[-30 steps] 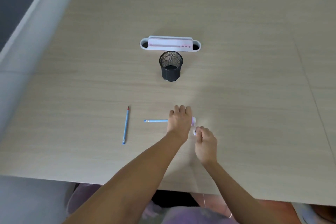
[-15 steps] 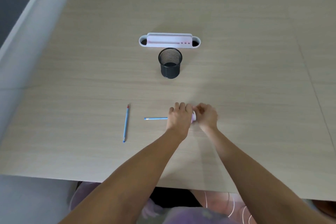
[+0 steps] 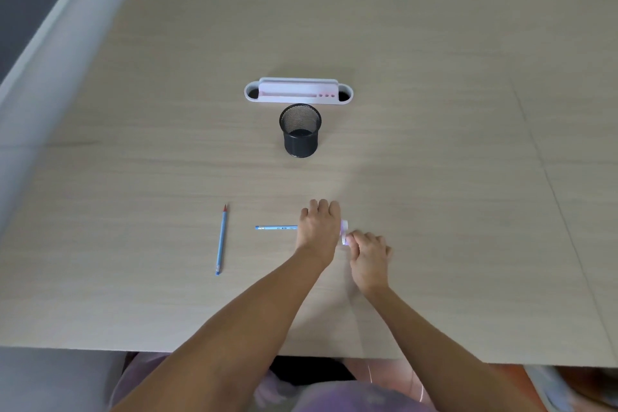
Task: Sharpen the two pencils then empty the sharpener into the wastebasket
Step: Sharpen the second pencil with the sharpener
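Across the worktop (image 3: 434, 177): pale wood grain, wide and mostly bare, everything clustered down the middle
Far organiser: white and pink desk tray (image 3: 298, 92) sits toward the back, just behind the mesh cup
Wastebasket: black mesh cup (image 3: 300, 130) stands upright, well apart from the hands, mouth open to receive shavings
Left hand (image 3: 317, 227): palm down over the pencil's working end, fingers curled round it, so the grip is closed on that pencil; the tip itself is hidden under the hand
Right hand (image 3: 368, 249): fingertips pinched on the sharpener, a narrow, tight grip
Held pencil (image 3: 277, 227): blue, lying level and pointing right, its loose end sticking out left of the hand
Spare pencil (image 3: 221, 239): blue, flat on the wood to the left, red tip pointing away, untouched
Sharpener (image 3: 344, 231): small, pale, only a sliver showing between the two hands
Step in hand: looks like the first pencil being turned in the sharpener
Handling: pencils are light and stiff, but the lead snaps easily, so hold close to the tip; the sharpener is small and smooth plastic, likely slippery, best pinched by its flat sides and kept upright so shavings stay in
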Tool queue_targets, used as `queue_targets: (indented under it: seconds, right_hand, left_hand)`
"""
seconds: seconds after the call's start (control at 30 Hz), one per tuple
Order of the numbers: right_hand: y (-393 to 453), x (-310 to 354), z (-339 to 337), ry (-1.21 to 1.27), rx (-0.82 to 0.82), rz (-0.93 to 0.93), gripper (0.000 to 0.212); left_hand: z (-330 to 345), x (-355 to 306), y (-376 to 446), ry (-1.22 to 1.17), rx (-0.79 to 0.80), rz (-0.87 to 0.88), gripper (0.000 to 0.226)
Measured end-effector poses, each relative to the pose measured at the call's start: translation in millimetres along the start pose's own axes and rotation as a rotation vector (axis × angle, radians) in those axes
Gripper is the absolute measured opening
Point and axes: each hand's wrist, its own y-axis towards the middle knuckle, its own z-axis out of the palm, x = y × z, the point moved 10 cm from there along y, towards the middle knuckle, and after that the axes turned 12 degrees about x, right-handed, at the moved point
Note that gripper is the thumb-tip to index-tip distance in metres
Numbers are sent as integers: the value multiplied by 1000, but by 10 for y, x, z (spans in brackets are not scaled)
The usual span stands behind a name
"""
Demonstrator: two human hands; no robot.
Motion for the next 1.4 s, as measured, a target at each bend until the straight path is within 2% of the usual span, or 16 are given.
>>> queue_targets:
  seconds: [0.07, 0.13, 0.27, 0.37, 0.43, 0.53, 0.63, 0.7, 0.83, 0.97, 1.17, 1.27, 1.4]
  right_hand:
    - [18, 6, 5, -12, 44, -2, 25]
    - [38, 18, 12, -7, 102, -21, 24]
    - [70, 92, -122, 152, 198, -153, 12]
    - [59, 208, -271, 168, 275, -242, 48]
    - [50, 359, -351, 149, 304, -305, 67]
    - [58, 644, -375, 85, 335, -400, 77]
    - [85, 836, -345, -25, 335, -429, 58]
    - [92, 872, -356, -67, 315, -415, 46]
    - [81, 886, -374, -105, 300, -406, 40]
    - [75, 941, -383, -129, 310, -406, 38]
    - [74, 958, -378, -157, 321, -400, 38]
    - [72, 962, -371, -159, 324, -402, 38]
    - [70, 963, -378, -170, 315, -399, 38]
  left_hand:
    - [-20, 2, 1, 17, 1, 4, 47]
    - [-10, -8, 10, 31, 27, 38, 55]
    - [-26, -18, -40, -51, 142, 187, 95]
    - [-128, 70, -152, -377, 250, 292, 117]
    - [-171, 235, -190, -553, 286, 277, 112]
    - [-130, 475, -182, -472, 293, 196, 80]
    - [-26, 543, -177, -386, 274, 134, 47]
    - [40, 560, -150, -437, 252, 109, 38]
    - [153, 652, -92, -591, 283, 99, 24]
    - [243, 690, -60, -613, 363, 149, 19]
    - [236, 722, -73, -588, 314, 183, 23]
    - [239, 819, -79, -649, 261, 134, 26]
    - [249, 924, -106, -707, 207, 35, 40]
